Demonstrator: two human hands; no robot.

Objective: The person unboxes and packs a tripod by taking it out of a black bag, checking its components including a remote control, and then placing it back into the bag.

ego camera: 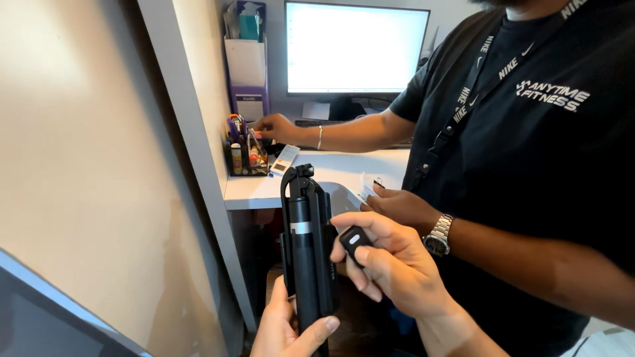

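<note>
Nearest the camera, low in the middle, the left hand (286,327) is wrapped around the bottom of a folded black selfie-stick tripod (306,248), thumb across its front and fingers closed behind, holding it upright. Just to its right the right hand (390,264) pinches a small black remote (355,240) between thumb and fingertips, right beside the stick's body. The stick looks like rigid matte plastic and metal tubing with a silver band partway up, likely light and stiff; its smooth shaft could slip, so the thicker lower handle seems the safest place to grasp. The remote is a tiny rounded tablet with a pale button, easily dropped, best held by its edges. Beyond, another person in a black shirt, wearing a metal wristwatch (438,235), reaches toward a desk organiser (246,153) on the white desk (344,165). Farthest back stands a glowing monitor (354,47).
</note>
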